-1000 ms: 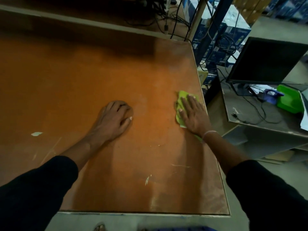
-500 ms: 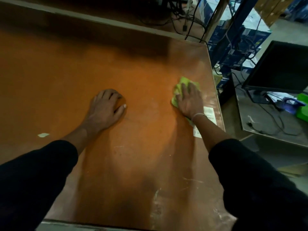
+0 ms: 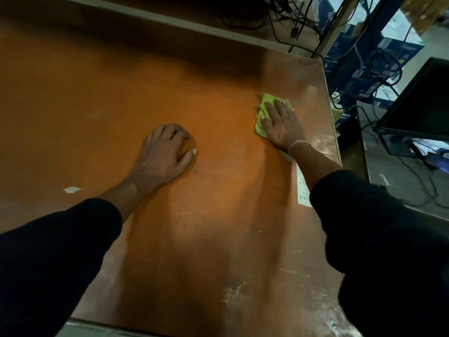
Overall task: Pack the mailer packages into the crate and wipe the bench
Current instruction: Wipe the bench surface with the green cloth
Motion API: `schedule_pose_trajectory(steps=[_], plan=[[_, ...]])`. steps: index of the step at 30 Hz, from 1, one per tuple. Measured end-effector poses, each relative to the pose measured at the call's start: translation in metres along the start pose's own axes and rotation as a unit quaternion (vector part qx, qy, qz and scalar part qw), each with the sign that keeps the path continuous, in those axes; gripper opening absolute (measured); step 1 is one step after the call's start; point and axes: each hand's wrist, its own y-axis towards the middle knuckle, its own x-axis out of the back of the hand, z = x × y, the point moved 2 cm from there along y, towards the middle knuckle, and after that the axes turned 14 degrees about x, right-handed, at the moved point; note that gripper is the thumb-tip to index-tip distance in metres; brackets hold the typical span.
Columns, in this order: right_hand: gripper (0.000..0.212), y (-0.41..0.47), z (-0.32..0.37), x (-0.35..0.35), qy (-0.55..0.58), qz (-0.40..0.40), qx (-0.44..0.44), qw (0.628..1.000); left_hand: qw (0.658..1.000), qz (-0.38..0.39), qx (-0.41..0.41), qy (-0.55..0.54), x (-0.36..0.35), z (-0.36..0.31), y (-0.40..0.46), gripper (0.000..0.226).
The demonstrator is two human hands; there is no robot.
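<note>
right hand (image 3: pixel 281 125) flat on green cloth (image 3: pixel 261 128), left hand (image 3: pixel 165 152) perhaps loosely curled

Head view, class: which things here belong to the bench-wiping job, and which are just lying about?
Belong to the job:
- bench
- green cloth, pressed flat under the right hand
- left hand, resting on the bench

Just lying about:
- white label at the bench's right edge
- paper scrap
- dark monitor
- cables

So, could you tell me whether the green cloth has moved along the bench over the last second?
Yes. The green cloth under the right hand has slid away from the person along the bench's right edge, uncovering the white label.
</note>
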Motion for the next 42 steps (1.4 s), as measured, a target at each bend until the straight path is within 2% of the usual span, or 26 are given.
schedule_pose_trajectory(steps=[2,3,7,8,9,12,13,16,17,18,19,21,22,23,26,27,28,31,32,35,36,37,38,40,41,42], plan=[[0.067,-0.004,0.003,0.0,-0.021,-0.007,-0.106,0.994,1.0,-0.001,0.001,0.002,0.0,-0.001,-0.001,0.055],[0.069,-0.008,0.014,-0.001,-0.03,-0.004,-0.116,0.993,1.0,-0.002,0.002,0.002,0.0,-0.001,0.0,0.054],[0.074,-0.043,0.064,-0.008,0.006,0.0,0.086,0.996,1.0,0.002,0.009,0.005,0.002,-0.003,-0.001,0.051],[0.074,-0.055,0.064,-0.007,0.011,0.0,0.099,0.995,1.0,0.006,0.01,0.007,0.003,-0.003,-0.002,0.051],[0.072,-0.066,0.059,-0.006,0.011,-0.009,0.075,0.997,1.0,0.008,0.011,0.008,0.005,-0.003,-0.003,0.05],[0.071,-0.093,0.051,-0.001,-0.004,-0.024,-0.106,0.994,1.0,0.011,0.011,0.0,0.01,-0.007,-0.006,0.049],[0.072,-0.099,0.062,-0.002,-0.012,-0.026,-0.11,0.994,1.0,0.015,0.013,-0.004,0.012,-0.007,-0.006,0.049],[0.07,-0.12,0.107,-0.006,0.0,-0.027,0.051,0.998,1.0,0.025,0.017,-0.008,0.013,-0.008,-0.008,0.048],[0.067,-0.128,0.111,-0.006,0.004,-0.022,0.079,0.997,0.999,0.025,0.017,-0.008,0.013,-0.008,-0.008,0.045],[0.065,-0.134,0.11,-0.006,0.003,-0.025,0.07,0.997,1.0,0.024,0.017,-0.008,0.013,-0.008,-0.008,0.041],[0.063,-0.139,0.106,-0.004,0.001,-0.034,0.023,0.999,1.0,0.021,0.015,-0.009,0.013,-0.008,-0.009,0.039],[0.065,-0.148,0.102,-0.005,-0.005,-0.043,-0.133,0.99,1.0,0.007,0.007,-0.02,0.015,-0.008,-0.011,0.037],[0.067,-0.152,0.111,-0.005,-0.009,-0.036,-0.171,0.985,1.0,-0.003,-0.002,-0.029,0.016,-0.007,-0.014,0.038],[0.069,-0.155,0.125,-0.008,-0.015,-0.031,-0.154,0.987,0.999,-0.011,-0.011,-0.036,0.018,-0.004,-0.016,0.04],[0.067,-0.174,0.163,-0.009,-0.003,-0.015,0.013,1.0,0.999,0.004,-0.027,-0.024,0.024,0.007,-0.024,0.046],[0.066,-0.182,0.165,-0.008,0.006,-0.007,0.03,1.0,0.999,0.014,-0.028,-0.013,0.026,0.014,-0.029,0.048],[0.065,-0.188,0.164,-0.007,0.007,-0.011,0.01,1.0,0.999,0.02,-0.027,-0.005,0.028,0.023,-0.033,0.048],[0.066,-0.201,0.172,-0.007,-0.009,-0.027,-0.157,0.987,1.0,0.004,-0.021,0.009,0.036,0.054,-0.045,0.043],[0.067,-0.204,0.188,-0.008,-0.011,-0.03,-0.159,0.987,1.0,0.002,-0.013,0.011,0.039,0.064,-0.047,0.041],[0.064,-0.225,0.236,-0.013,0.003,-0.025,0.011,1.0,1.0,0.004,0.007,0.015,0.041,0.087,-0.054,0.041],[0.063,-0.233,0.239,-0.012,0.007,-0.019,0.044,0.999,1.0,0.003,0.015,0.016,0.042,0.09,-0.055,0.04],[0.063,-0.238,0.238,-0.011,0.008,-0.022,0.037,0.999,1.0,0.003,0.025,0.016,0.042,0.09,-0.057,0.039],[0.063,-0.241,0.235,-0.012,0.003,-0.035,-0.012,0.999,0.999,0.004,0.033,0.015,0.042,0.089,-0.058,0.038],[0.066,-0.248,0.236,-0.013,-0.021,-0.05,-0.16,0.986,0.999,0.001,0.037,0.013,0.042,0.084,-0.059,0.038],[0.067,-0.25,0.248,-0.015,-0.026,-0.052,-0.185,0.981,0.999,-0.002,0.036,0.012,0.043,0.083,-0.06,0.037],[0.067,-0.253,0.265,-0.018,-0.021,-0.05,-0.156,0.986,0.999,-0.005,0.034,0.009,0.044,0.082,-0.06,0.037]])
